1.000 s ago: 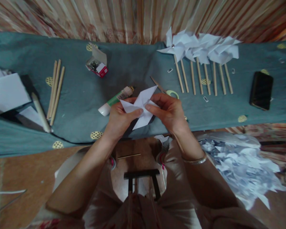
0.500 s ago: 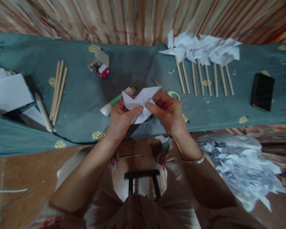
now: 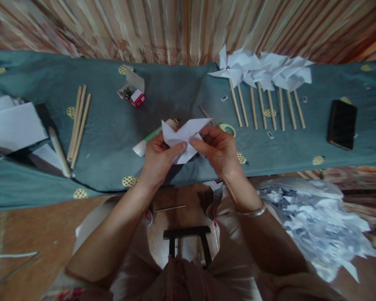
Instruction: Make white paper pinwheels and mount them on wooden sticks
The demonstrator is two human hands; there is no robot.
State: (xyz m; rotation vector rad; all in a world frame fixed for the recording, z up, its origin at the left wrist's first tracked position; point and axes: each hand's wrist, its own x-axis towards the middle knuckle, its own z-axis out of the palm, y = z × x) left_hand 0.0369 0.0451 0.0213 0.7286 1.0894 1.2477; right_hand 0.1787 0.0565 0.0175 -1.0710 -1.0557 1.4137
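A white paper pinwheel (image 3: 188,130) is held over the near side of the table, between my two hands. My left hand (image 3: 161,156) grips its left side, thumb pressed close to the centre. From the right, my right hand (image 3: 217,150) pinches it, its thumb also near the middle; the fingers behind the paper are hidden. Partly covered by my left hand, a green and white glue stick (image 3: 150,137) lies on the cloth. Scissors with a pale green handle (image 3: 228,128) lie just beyond my right hand.
Finished pinwheels on sticks (image 3: 266,71) lie in a row at the back right, near a black phone (image 3: 342,124). An open box of pins (image 3: 132,93), three wooden sticks (image 3: 79,125) and paper sheets (image 3: 15,125) are leftward. A bag of paper pieces (image 3: 322,221) stands below right.
The view has shifted slightly, so the table sits a little lower. Both hands keep hold of the paper pinwheel, with the right fingers slightly shifted on it.
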